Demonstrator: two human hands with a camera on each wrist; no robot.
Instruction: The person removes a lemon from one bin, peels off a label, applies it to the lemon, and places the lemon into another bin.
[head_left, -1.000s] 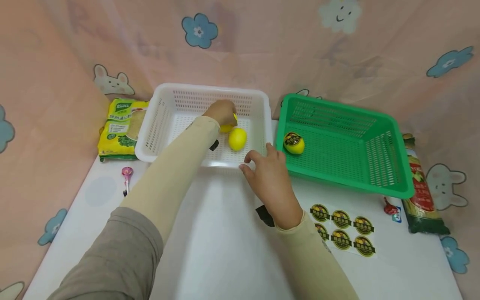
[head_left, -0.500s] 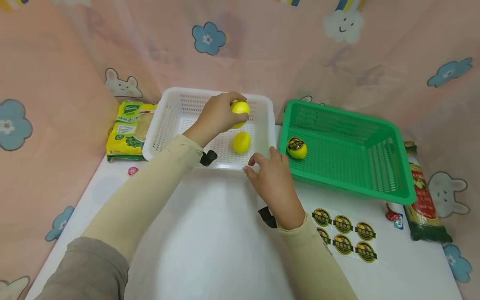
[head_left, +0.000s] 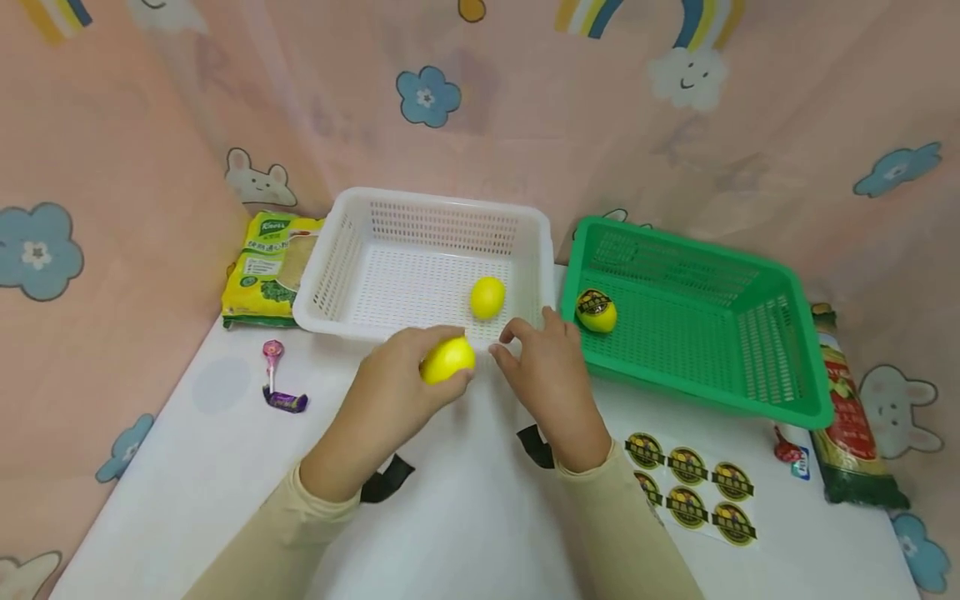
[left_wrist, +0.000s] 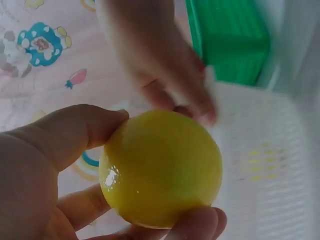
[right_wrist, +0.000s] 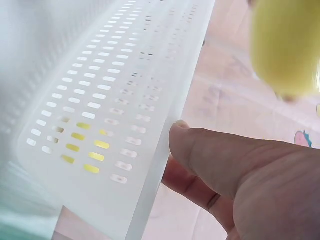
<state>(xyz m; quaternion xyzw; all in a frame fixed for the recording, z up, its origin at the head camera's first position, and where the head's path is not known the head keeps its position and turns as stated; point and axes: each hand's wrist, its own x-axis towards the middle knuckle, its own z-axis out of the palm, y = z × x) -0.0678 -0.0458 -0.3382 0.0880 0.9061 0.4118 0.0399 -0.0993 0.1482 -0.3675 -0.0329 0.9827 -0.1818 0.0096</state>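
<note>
My left hand pinches a smooth yellow lemon between thumb and fingers, just in front of the white basket. Close up in the left wrist view, the lemon shows no label on its visible side. My right hand hovers at the front right corner of the white basket, its fingers loosely bent. Its thumb overlaps the rim in the right wrist view, and nothing shows between the fingers. A second lemon lies inside the white basket. One lemon with a black label sits in the green basket.
A sheet of round stickers lies beside my right forearm. To the left are a yellow Knorr bag, a lollipop and a purple-wrapped sweet. A long red-and-gold packet and a red lollipop lie at the right.
My left hand has lifted one lemon out of the white basket and brought it toward me, in front of the rim. My right hand has stayed by the basket corner. The head view has tilted slightly upward.
</note>
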